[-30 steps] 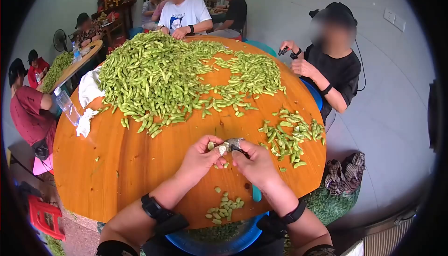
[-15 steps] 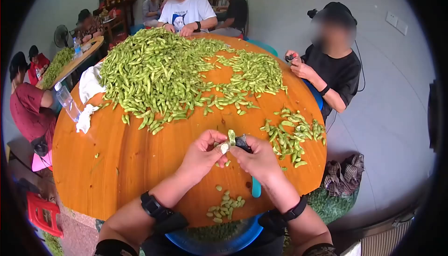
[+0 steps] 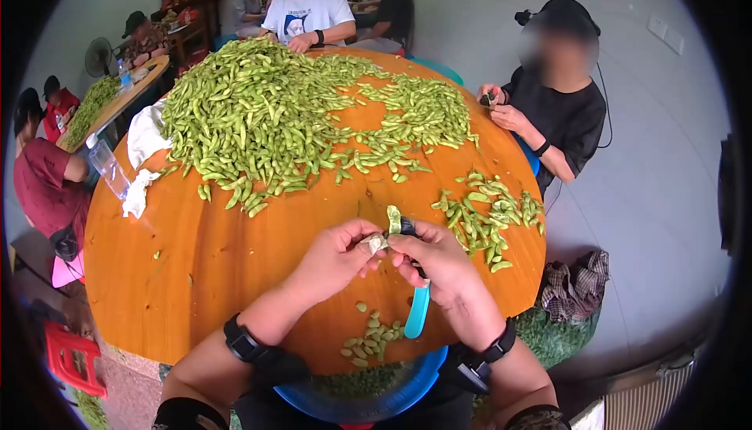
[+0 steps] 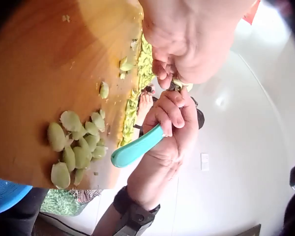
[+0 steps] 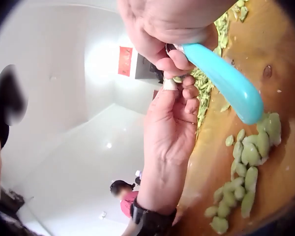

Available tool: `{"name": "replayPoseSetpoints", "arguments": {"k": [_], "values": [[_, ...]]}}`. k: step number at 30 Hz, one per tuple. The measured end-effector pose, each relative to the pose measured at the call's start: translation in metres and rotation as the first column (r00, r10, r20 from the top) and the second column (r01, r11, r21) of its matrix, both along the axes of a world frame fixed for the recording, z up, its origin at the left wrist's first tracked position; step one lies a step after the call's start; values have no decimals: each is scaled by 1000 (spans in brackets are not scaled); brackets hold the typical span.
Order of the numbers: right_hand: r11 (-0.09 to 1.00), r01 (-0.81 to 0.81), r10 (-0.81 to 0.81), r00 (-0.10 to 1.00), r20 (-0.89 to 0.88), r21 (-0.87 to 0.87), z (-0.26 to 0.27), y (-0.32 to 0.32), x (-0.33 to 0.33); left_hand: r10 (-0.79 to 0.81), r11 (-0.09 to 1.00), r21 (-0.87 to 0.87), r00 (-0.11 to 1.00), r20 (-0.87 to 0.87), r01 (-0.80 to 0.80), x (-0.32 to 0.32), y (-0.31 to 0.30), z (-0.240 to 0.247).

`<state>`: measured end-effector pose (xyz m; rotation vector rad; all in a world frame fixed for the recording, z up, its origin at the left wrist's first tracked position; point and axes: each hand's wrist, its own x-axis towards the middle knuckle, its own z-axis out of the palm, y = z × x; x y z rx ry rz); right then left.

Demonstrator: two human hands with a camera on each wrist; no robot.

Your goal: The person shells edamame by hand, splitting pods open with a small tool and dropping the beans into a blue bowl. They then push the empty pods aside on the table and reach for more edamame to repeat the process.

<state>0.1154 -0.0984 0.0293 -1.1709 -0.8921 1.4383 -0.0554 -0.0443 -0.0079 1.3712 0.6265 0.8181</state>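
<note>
In the head view, my left hand and right hand meet over the near part of the table. A green bean pod sticks up between their fingertips, with my left thumb and fingers pinching at its lower end. A white wrap covers the left thumb tip. My right hand grips a tool with a turquoise handle, which slants down out of the fist; its dark head is mostly hidden by fingers. Shelled beans lie in a small heap below the hands, near the table edge.
A big mound of pods covers the far left of the round wooden table. A smaller pod pile lies at right. Below the near edge sits a blue basin. A bottle stands left; a person sits at right.
The pod has come upright between my fingertips. My right hand has turned, and more of the turquoise handle shows below it. The left hand stays nearly in place.
</note>
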Motion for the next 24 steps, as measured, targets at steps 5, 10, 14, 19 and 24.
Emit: {"name": "replayPoseSetpoints", "arguments": {"k": [5, 10, 14, 19, 24], "values": [[994, 76, -67, 992, 104, -82, -11, -4, 33, 376, 796, 604, 801, -466, -22, -14, 5, 2], [989, 136, -147, 934, 326, 57, -16, -14, 64, 553, 631, 761, 600, -578, 151, -9, -13, 6], [980, 96, -173, 847, 502, 175, -18, -24, 54, 451, 695, 703, 668, -592, 153, -2, -16, 0], [990, -126, 140, 932, 334, -63, -5, -39, 25, 219, 905, 426, 867, -447, -9, 3, -15, -1], [989, -138, 146, 947, 285, -48, -11, -39, 14, 80, 984, 174, 979, -185, -48, 5, -13, -9]]}}
